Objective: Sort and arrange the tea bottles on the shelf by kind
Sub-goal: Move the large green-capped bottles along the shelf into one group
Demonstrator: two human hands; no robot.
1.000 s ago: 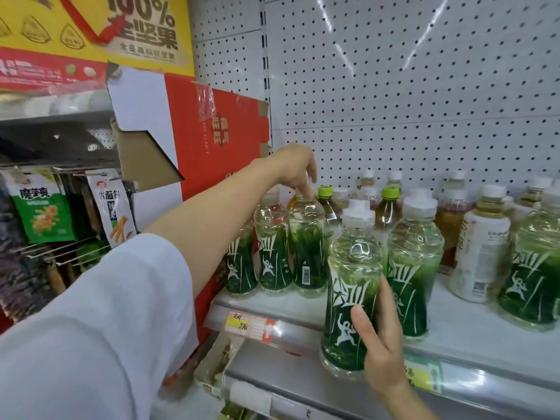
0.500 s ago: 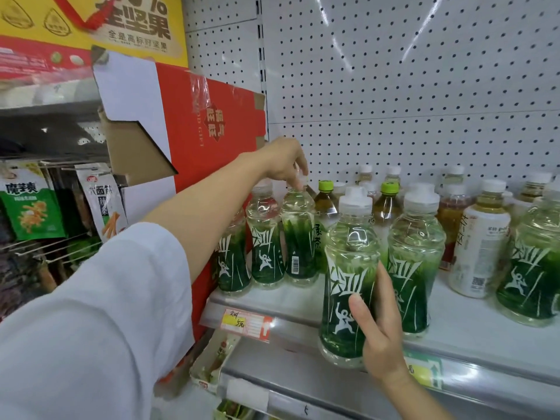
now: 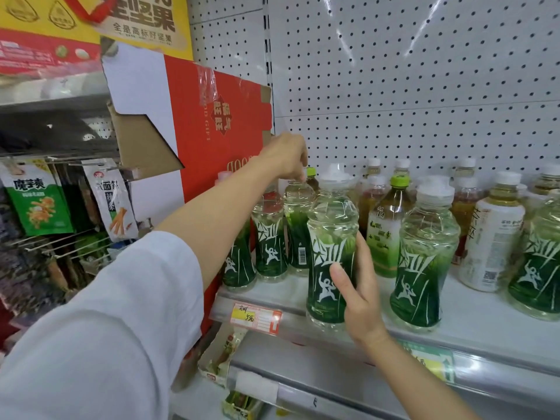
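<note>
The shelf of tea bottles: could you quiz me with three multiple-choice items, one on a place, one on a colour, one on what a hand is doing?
1. Where does the tall red cardboard box stand?
A. left of the bottles
B. right of the bottles
C. on the lower shelf

2. What colour is the cap of the amber tea bottle with the pale green label?
A. red
B. lime green
C. black

3. What is the right hand doing?
A. hanging idle
B. pressing the price tag
C. gripping the clear plastic bottle with the dark green label

Answers:
1 A, it rises at the row's left end.
2 B, its cap is bright lime.
3 C, thumb and fingers wrap round the bottle.
</note>
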